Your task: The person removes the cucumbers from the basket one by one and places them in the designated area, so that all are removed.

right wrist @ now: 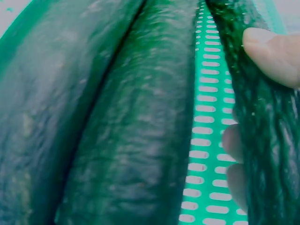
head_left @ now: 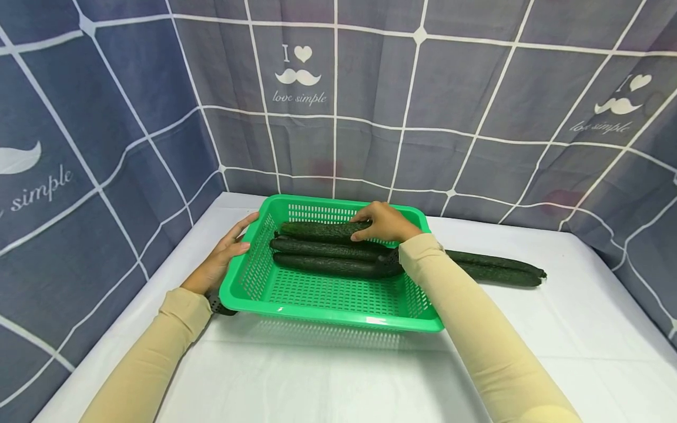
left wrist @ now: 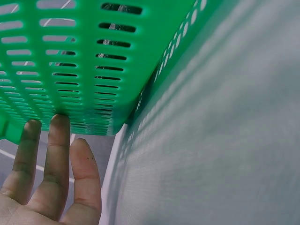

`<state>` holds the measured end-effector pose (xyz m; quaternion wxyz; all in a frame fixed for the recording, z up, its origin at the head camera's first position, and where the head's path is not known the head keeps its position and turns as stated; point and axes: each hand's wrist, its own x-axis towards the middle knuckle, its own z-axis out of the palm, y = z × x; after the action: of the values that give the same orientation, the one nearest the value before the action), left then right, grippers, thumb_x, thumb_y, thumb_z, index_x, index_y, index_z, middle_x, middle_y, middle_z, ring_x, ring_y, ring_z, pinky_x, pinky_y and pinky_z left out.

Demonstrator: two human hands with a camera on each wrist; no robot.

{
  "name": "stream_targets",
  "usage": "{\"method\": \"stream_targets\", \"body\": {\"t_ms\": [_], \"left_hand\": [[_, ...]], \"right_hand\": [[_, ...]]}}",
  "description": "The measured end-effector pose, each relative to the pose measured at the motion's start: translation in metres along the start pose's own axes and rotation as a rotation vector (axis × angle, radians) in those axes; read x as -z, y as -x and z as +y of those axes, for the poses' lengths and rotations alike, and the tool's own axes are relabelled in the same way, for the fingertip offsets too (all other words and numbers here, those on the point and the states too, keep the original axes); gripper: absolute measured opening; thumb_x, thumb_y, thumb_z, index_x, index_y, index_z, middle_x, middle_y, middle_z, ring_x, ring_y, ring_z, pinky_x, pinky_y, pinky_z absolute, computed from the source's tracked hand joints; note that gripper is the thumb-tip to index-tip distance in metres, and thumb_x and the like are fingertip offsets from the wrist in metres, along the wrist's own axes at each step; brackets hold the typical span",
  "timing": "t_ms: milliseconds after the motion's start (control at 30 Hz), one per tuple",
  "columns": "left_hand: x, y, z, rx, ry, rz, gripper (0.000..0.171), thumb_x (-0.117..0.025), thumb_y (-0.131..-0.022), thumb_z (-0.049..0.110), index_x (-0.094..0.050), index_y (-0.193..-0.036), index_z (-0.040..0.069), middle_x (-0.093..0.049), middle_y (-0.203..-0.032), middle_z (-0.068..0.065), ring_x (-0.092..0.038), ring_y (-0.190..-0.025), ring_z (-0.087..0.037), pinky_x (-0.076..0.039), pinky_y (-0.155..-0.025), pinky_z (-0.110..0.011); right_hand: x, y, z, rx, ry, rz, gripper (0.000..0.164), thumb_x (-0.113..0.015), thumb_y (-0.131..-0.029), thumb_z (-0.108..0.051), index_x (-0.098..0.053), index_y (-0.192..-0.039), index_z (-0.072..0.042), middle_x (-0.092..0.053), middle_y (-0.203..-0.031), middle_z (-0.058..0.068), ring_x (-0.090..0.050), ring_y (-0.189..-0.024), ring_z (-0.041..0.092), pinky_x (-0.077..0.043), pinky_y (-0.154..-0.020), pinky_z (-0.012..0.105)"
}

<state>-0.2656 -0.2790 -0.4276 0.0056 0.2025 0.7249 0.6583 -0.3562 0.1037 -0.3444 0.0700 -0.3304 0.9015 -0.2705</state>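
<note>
A green slotted plastic basket (head_left: 322,317) sits on the white table, with cucumbers lying lengthwise in it. Along its far side my right hand (head_left: 387,223) grips one cucumber (head_left: 322,231). The right wrist view shows the thumb (right wrist: 269,56) on one side of this cucumber (right wrist: 267,140) and fingertips curling round the other. Two more cucumbers, a middle one (head_left: 328,248) and a near one (head_left: 328,265), lie side by side in the basket. My left hand (head_left: 219,261) is at the basket's left end, its extended fingers (left wrist: 58,150) against the outer wall.
Two other cucumbers (head_left: 502,269) lie together on the white tablecloth (head_left: 328,382), right of the basket and partly behind my right forearm. A grey-blue curtain (head_left: 370,147) with white lines and lettering stands behind the table and along its sides.
</note>
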Motion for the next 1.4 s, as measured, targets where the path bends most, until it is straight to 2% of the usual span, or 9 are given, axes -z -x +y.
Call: {"method": "stream_targets", "body": {"t_ms": [200, 367, 633, 700, 767, 867, 1067, 1300, 1400], "left_hand": [[0.0, 0.0, 0.0, 0.019, 0.042, -0.005, 0.075, -0.052, -0.103, 0.022, -0.027, -0.174, 0.018, -0.002, -0.181, -0.013, 0.006, -0.163, -0.046, -0.001, -0.122, -0.075], [0.0, 0.0, -0.001, 0.002, 0.016, 0.006, 0.074, -0.051, -0.103, 0.022, -0.028, -0.173, 0.015, 0.0, -0.181, -0.015, 0.009, -0.162, -0.049, 0.006, -0.121, -0.077], [-0.001, 0.0, 0.0, 0.006, 0.027, 0.015, 0.075, -0.052, -0.102, 0.022, -0.029, -0.173, 0.015, -0.003, -0.181, -0.015, 0.007, -0.162, -0.049, 0.004, -0.121, -0.076], [-0.001, 0.001, -0.001, 0.013, 0.047, 0.009, 0.074, -0.051, -0.103, 0.022, -0.029, -0.173, 0.017, -0.004, -0.181, -0.014, 0.005, -0.163, -0.047, -0.003, -0.123, -0.073], [-0.001, 0.002, -0.001, 0.021, 0.076, 0.001, 0.073, -0.051, -0.104, 0.022, -0.029, -0.174, 0.02, -0.01, -0.179, -0.013, -0.005, -0.162, -0.042, -0.018, -0.126, -0.06], [-0.001, 0.001, -0.001, 0.027, 0.096, -0.009, 0.073, -0.05, -0.105, 0.022, -0.028, -0.174, 0.021, -0.011, -0.179, -0.012, -0.009, -0.161, -0.039, -0.03, -0.121, -0.048], [-0.001, 0.001, -0.001, 0.022, 0.107, -0.024, 0.072, -0.048, -0.105, 0.019, -0.027, -0.174, 0.021, -0.006, -0.179, -0.012, -0.005, -0.161, -0.04, -0.038, -0.111, -0.028], [-0.001, 0.001, -0.001, 0.014, 0.115, -0.031, 0.072, -0.047, -0.106, 0.02, -0.026, -0.174, 0.022, -0.001, -0.18, -0.011, -0.002, -0.161, -0.041, -0.043, -0.107, -0.022], [-0.001, 0.001, -0.001, 0.014, 0.106, -0.024, 0.072, -0.048, -0.105, 0.021, -0.026, -0.174, 0.021, -0.001, -0.18, -0.011, -0.003, -0.161, -0.042, -0.04, -0.113, -0.03]], "right_hand": [[0.005, 0.003, -0.005, -0.012, -0.029, -0.012, 0.041, -0.089, -0.091, -0.015, -0.079, -0.127, 0.002, -0.076, -0.129, 0.017, -0.069, -0.127, 0.038, -0.054, -0.107, 0.053], [0.01, 0.005, -0.01, 0.005, -0.035, -0.015, 0.04, -0.088, -0.091, -0.015, -0.079, -0.127, 0.002, -0.077, -0.127, 0.017, -0.069, -0.127, 0.038, -0.055, -0.107, 0.052], [0.02, 0.014, -0.019, -0.026, -0.032, 0.028, 0.041, -0.09, -0.089, -0.016, -0.08, -0.126, -0.001, -0.077, -0.129, 0.015, -0.069, -0.126, 0.036, -0.055, -0.106, 0.052], [0.022, 0.017, -0.021, -0.029, -0.035, 0.048, 0.041, -0.09, -0.089, -0.016, -0.08, -0.126, -0.001, -0.077, -0.128, 0.014, -0.069, -0.125, 0.036, -0.054, -0.106, 0.052], [0.025, 0.02, -0.023, -0.033, -0.045, 0.067, 0.041, -0.09, -0.089, -0.016, -0.08, -0.126, -0.001, -0.078, -0.127, 0.014, -0.07, -0.124, 0.035, -0.055, -0.105, 0.052], [0.03, 0.026, -0.03, -0.03, -0.052, 0.098, 0.041, -0.089, -0.089, -0.016, -0.08, -0.125, 0.001, -0.078, -0.125, 0.015, -0.071, -0.122, 0.035, -0.055, -0.104, 0.053], [0.039, 0.039, -0.038, -0.015, -0.039, 0.133, 0.04, -0.089, -0.089, -0.015, -0.08, -0.125, 0.0, -0.079, -0.122, 0.014, -0.074, -0.116, 0.032, -0.056, -0.101, 0.052], [0.052, 0.056, -0.045, 0.03, 0.025, 0.142, 0.038, -0.089, -0.089, -0.017, -0.082, -0.123, -0.002, -0.081, -0.118, 0.01, -0.075, -0.104, 0.025, -0.057, -0.091, 0.048], [0.056, 0.062, -0.046, 0.039, 0.043, 0.158, 0.038, -0.09, -0.088, -0.016, -0.082, -0.122, -0.003, -0.081, -0.118, 0.01, -0.075, -0.104, 0.025, -0.056, -0.09, 0.046]]}}
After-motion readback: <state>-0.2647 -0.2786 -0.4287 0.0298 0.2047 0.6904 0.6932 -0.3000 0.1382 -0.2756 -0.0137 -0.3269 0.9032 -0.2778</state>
